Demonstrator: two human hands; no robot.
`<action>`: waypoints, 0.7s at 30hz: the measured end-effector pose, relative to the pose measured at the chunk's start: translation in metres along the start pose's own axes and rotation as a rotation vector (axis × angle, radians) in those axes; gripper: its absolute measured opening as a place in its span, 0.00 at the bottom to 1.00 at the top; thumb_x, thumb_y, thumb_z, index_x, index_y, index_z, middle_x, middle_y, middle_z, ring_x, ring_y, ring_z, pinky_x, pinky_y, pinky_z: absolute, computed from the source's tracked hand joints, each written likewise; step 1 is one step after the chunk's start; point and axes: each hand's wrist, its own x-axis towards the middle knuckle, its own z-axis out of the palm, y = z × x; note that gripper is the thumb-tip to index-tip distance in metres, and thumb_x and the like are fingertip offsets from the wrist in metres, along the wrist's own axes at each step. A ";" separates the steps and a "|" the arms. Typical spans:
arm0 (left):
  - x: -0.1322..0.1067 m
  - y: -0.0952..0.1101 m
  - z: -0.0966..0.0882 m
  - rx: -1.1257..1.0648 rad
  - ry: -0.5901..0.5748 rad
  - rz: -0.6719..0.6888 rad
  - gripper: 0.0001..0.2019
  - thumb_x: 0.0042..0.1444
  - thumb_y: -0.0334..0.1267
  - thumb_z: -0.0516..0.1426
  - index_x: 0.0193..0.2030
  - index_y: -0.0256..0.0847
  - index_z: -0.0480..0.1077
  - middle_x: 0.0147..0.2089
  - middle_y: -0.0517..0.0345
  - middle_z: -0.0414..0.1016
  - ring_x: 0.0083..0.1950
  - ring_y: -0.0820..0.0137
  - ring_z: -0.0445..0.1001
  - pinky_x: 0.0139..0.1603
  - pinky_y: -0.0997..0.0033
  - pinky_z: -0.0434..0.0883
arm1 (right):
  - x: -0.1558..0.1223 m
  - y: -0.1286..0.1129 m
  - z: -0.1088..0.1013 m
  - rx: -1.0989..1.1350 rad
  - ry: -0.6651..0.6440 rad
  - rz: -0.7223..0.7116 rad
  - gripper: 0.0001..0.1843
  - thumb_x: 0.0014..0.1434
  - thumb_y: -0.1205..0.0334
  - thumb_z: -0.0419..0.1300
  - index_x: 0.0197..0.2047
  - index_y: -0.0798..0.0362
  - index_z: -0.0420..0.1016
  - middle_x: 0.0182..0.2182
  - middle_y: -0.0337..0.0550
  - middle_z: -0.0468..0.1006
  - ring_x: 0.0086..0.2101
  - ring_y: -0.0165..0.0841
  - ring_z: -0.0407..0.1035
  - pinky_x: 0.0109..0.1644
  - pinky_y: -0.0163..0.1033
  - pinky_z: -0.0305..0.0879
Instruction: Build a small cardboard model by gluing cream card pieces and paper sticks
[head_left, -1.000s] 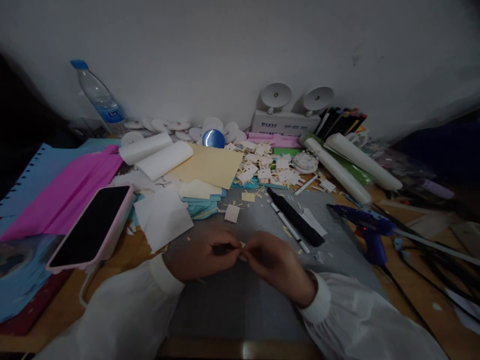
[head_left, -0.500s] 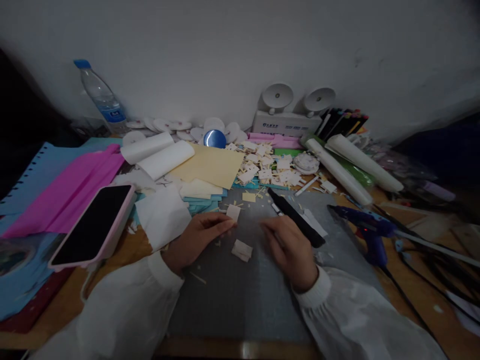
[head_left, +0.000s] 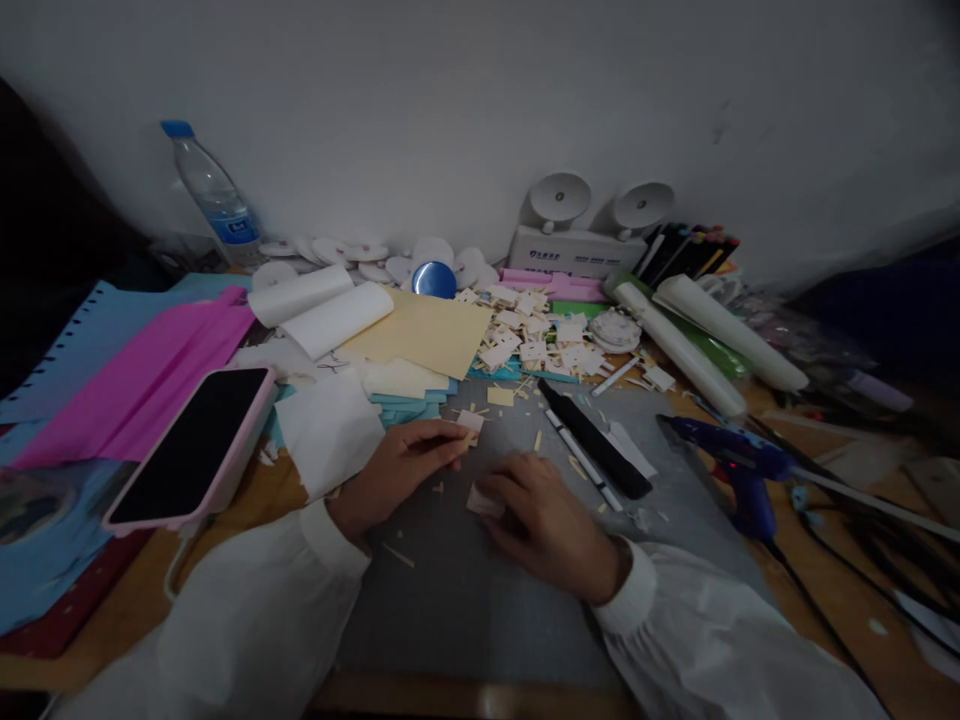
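On the grey cutting mat (head_left: 465,600) my left hand (head_left: 405,470) reaches forward, its fingertips closed on a small cream paper square (head_left: 470,421). My right hand (head_left: 536,515) lies just to its right, fingers curled down over another small white paper piece (head_left: 480,500) that rests on the mat. A black craft knife (head_left: 592,437) and a white pen (head_left: 581,458) lie on the mat beyond my right hand. Tiny paper slivers are scattered round both hands.
A pile of small cut paper squares (head_left: 536,338) lies behind the mat beside a yellow sheet (head_left: 420,332). A pink-cased phone (head_left: 191,445), pink paper (head_left: 142,380) and a water bottle (head_left: 214,200) stand left. A blue glue gun (head_left: 731,460), rolled sheets (head_left: 697,335) and markers (head_left: 686,252) are right.
My hands parted from a joint pinch near the mat's middle. The left went forward to the cream square; the right dropped a white piece, swung out, then came back over it.
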 end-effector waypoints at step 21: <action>0.003 -0.003 -0.007 0.098 -0.299 0.016 0.10 0.57 0.42 0.61 0.41 0.38 0.77 0.42 0.53 0.79 0.43 0.67 0.75 0.43 0.72 0.69 | -0.110 0.010 -0.033 0.107 1.046 0.500 0.02 0.57 0.61 0.60 0.35 0.48 0.70 0.30 0.45 0.71 0.31 0.42 0.68 0.36 0.50 0.64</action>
